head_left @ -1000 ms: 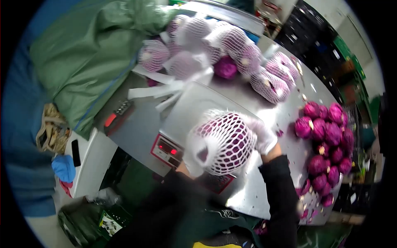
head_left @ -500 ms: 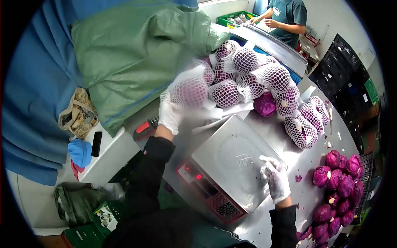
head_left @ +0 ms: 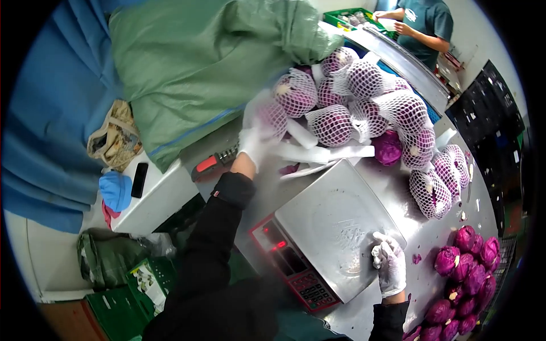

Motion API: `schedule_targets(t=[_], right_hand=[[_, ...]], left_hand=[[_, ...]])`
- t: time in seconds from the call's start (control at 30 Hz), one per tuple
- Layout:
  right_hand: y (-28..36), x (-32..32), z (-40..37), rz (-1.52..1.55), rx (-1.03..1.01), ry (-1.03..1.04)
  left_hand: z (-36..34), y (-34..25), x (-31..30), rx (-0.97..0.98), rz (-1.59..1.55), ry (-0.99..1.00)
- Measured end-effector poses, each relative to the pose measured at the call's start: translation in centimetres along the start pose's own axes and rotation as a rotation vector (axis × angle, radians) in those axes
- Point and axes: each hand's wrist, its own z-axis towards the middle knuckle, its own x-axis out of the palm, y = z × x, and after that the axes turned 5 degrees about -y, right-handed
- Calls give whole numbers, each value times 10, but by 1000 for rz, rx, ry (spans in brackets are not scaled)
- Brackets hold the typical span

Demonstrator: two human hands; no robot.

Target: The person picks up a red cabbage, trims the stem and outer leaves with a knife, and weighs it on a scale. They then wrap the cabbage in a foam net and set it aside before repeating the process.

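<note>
My left hand (head_left: 253,148), in a white glove, is closed around the near side of a red cabbage (head_left: 267,118) in a white foam net. Both are blurred by motion at the left end of the netted cabbages. My right hand (head_left: 391,266), also gloved, is over the right edge of the metal weighing scale (head_left: 335,221). Its fingers are curled together, with a small white bit at the tips that I cannot make out. Netted cabbages (head_left: 330,125) lie heaped behind the scale, and one bare red cabbage (head_left: 388,148) sits among them. Flat white foam nets (head_left: 327,153) lie before the heap.
Several bare red cabbages (head_left: 467,270) are grouped at the right. A red-handled tool (head_left: 206,163) lies left of the scale. A big green sack (head_left: 199,62) fills the back left. Beyond the metal machine (head_left: 398,54), a person (head_left: 424,28) stands by a green crate (head_left: 335,18).
My left hand and the netted cabbage remain together beside the heap, still blurred. My right hand's fingers have curled in more at the scale's edge. The whole view has shifted slightly.
</note>
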Motion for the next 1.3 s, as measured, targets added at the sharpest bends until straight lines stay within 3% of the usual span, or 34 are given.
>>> schedule_targets(t=[0.07, 0.2, 0.27, 0.33, 0.4, 0.43, 0.47, 0.5, 0.53, 0.57, 0.6, 0.63, 0.67, 0.7, 0.73, 0.77, 0.8, 0.83, 0.87, 0.93, 1.0, 1.03, 1.07, 1.13, 1.23, 1.3], right_hand=[[-2, 1, -1, 10, -18, -1], [0, -12, -13, 44, -73, -74], [0, -27, -21, 53, -121, -98], [-6, -42, -29, 47, -180, -116], [-12, -55, -39, 26, -187, -152], [-16, -59, -45, 1, -183, -188], [-17, -62, -56, -19, -179, -244], [-17, -63, -66, -35, -143, -271], [-18, -63, -76, -44, -131, -316], [-23, -72, -87, -50, -130, -336], [-31, -85, -99, -76, -115, -382], [-37, -88, -111, 72, -91, -446], [-51, -104, -121, 4, -134, -449], [-74, -125, -131, 49, -133, -473], [-111, -150, -132, 28, -168, -497], [-108, -153, -143, 56, -111, -544], [-91, -145, -159, -2, -161, -580], [-112, -155, -159, -45, -226, -641], [-131, -167, -158, -94, -290, -695], [-123, -165, -186, -565, -34, -903], [-146, -170, -198, -1062, -207, -1124], [-153, -176, -206, -1040, 46, -1070], [-170, -183, -209, -1156, 60, -1134], [-182, -189, -219, -1174, 158, -1166], [-211, -204, -226, -1107, 159, -1169], [-224, -212, -229, -1069, 103, -1175]], left_hand=[[-19, 6, -5, 38, -29, 109], [-76, -1, -46, -60, 492, 181], [-75, -2, -76, 198, 901, 3], [-82, -11, -90, 963, 1250, -261], [-77, -17, -93, 1381, 1820, -622], [-65, -13, -110, 1310, 1899, -534], [-59, -23, -120, 1005, 1811, -251], [-57, -25, -126, 1001, 1866, -269], [-48, -20, -141, 1253, 1760, -267], [-61, -30, -125, 1269, 1629, -5], [-62, -28, -126, 1082, 1508, -176], [-47, -30, -133, 1037, 1524, -199], [-35, -34, -143, 1040, 1558, -217], [9, -40, -169, 1152, 1652, -135], [51, -47, -194, 1226, 1719, -188], [36, -51, -168, 923, 1724, -270], [88, -56, -196, 1038, 1625, -130], [93, -60, -185, 888, 1785, -213], [34, -53, -129, 760, 1954, -470], [-2, -57, -66, 820, 1844, -631], [-8, -46, -23, 1330, 1606, -338], [-11, -35, 4, 1445, 1456, -146], [-40, -18, 47, 1168, 1120, 180], [-103, 18, 125, 1154, 995, 519], [-234, 83, 222, 818, 849, 923], [-302, 131, 271, 853, 962, 1145]])
